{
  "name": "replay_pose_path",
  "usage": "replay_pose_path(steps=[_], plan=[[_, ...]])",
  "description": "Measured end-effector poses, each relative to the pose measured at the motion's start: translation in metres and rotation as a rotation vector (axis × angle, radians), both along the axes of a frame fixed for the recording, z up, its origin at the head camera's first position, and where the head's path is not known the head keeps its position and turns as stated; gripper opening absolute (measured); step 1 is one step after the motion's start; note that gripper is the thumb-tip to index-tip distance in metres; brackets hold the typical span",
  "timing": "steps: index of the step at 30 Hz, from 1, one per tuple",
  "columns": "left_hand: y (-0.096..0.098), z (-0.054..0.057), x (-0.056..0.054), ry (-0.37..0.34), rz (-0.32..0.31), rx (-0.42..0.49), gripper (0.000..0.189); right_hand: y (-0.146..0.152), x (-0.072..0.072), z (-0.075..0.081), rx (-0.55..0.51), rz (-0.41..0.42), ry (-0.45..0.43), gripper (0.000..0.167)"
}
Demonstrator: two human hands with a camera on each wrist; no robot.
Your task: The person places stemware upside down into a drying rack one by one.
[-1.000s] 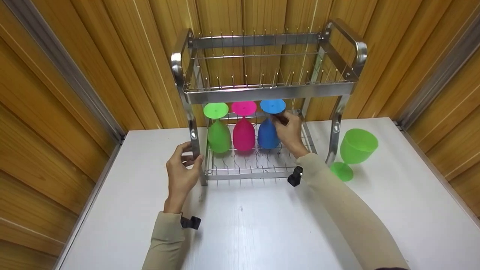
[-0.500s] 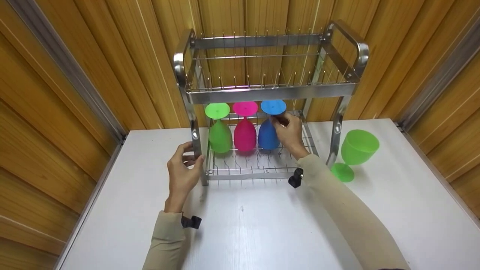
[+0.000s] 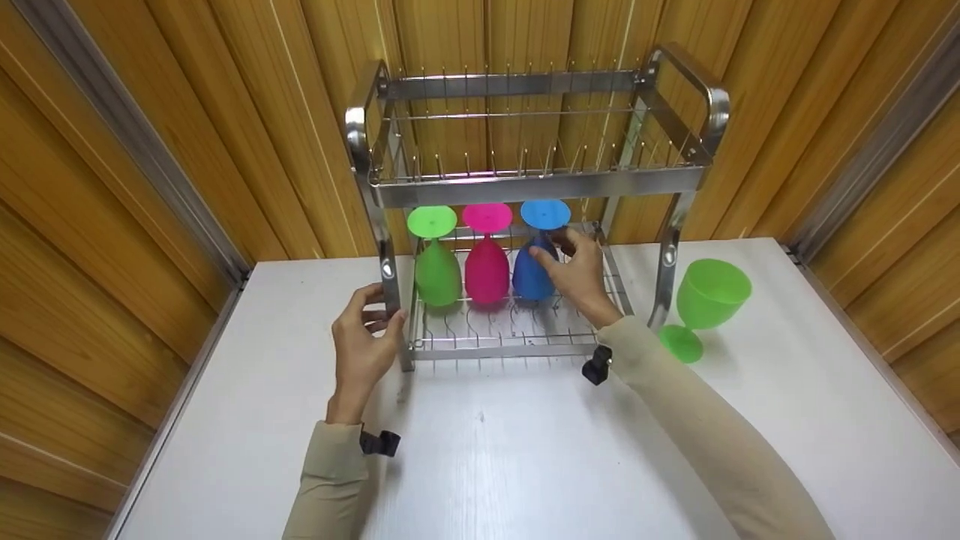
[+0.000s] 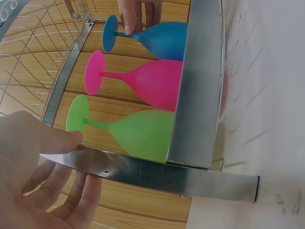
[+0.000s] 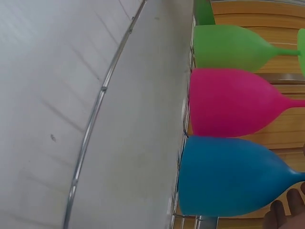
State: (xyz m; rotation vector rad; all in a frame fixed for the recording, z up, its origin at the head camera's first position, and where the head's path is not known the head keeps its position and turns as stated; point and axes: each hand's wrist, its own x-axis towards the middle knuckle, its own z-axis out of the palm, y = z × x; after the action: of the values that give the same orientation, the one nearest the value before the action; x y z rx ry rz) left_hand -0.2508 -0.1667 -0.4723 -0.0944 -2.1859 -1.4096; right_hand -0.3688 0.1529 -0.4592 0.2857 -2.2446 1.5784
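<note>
A blue goblet (image 3: pixel 535 271) stands upside down on the lower shelf of a metal dish rack (image 3: pixel 504 351). My right hand (image 3: pixel 581 274) is at it, thumb extended over the bowl, fingers beside the stem; in the left wrist view its fingertips (image 4: pixel 128 28) show right at the stem. Beside it stand a pink goblet (image 3: pixel 487 271) and a green goblet (image 3: pixel 437 276), also inverted. My left hand (image 3: pixel 364 341) holds the rack's front left post (image 4: pixel 128 172) between thumb and fingers. A second green goblet (image 3: pixel 712 292) stands upright on the table, right of the rack.
The rack's upper tier (image 3: pixel 540 182) with its upright wires lies close above the goblet bases. Wood-patterned panels (image 3: pixel 300 150) enclose the white table (image 3: pixel 480 465) at the back and sides. Black wrist mounts (image 3: pixel 598 365) sit at both cuffs.
My right thumb has come off the blue goblet's stem and spread down across its bowl, with the hand slightly lower. The goblets and my left hand stay in place.
</note>
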Motion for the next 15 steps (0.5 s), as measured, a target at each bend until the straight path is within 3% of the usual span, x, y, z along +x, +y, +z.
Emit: replay_pose_path(steps=[7,15], plan=[[0.000,0.000,0.000,-0.013,-0.001,0.005,0.044,0.008,0.026,0.000,0.042,0.019,-0.059,0.049],[0.001,0.000,0.001,-0.008,-0.009,0.011,0.045,0.023,0.080,-0.005,-0.019,0.104,-0.046,0.052]])
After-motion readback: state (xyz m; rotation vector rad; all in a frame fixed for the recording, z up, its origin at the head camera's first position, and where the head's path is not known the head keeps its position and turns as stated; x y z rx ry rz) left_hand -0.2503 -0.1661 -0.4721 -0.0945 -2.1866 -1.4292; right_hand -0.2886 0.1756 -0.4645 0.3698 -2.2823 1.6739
